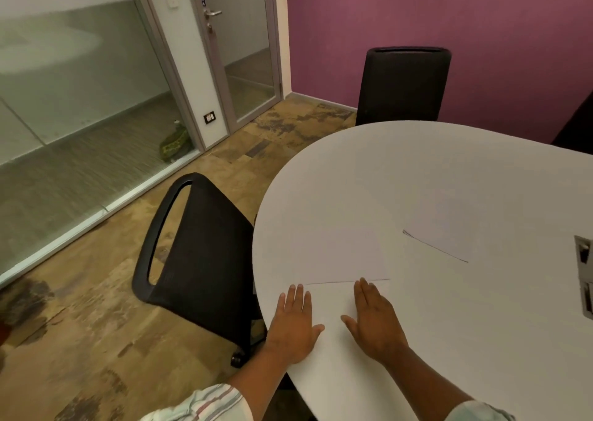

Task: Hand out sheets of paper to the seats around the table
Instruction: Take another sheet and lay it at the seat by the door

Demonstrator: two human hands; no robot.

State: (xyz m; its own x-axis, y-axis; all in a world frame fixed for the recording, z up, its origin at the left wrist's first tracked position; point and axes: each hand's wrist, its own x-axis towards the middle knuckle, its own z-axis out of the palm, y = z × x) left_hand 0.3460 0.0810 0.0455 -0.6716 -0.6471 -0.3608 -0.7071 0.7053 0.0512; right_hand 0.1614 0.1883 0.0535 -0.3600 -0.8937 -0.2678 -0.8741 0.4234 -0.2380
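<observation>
A white oval table (pixel 449 340) fills the right of the view. Both my hands lie flat, palms down, on its near edge. My left hand (pixel 293 323) and my right hand (pixel 373 323) rest with fingers spread on a white sheet of paper (pixel 333 305) that is hard to tell from the tabletop. Just beyond my fingertips lies a second white sheet (pixel 340 254), in front of the nearest chair. A third sheet (pixel 441 225) lies farther out toward the middle, one corner slightly lifted. Neither hand grips anything.
A black mesh office chair (pixel 199 260) stands at the table's left edge. Another black chair (pixel 402 84) stands at the far side against the purple wall. A grey cable hatch (pixel 585 273) sits in the tabletop at right. Glass partition and door are at the left.
</observation>
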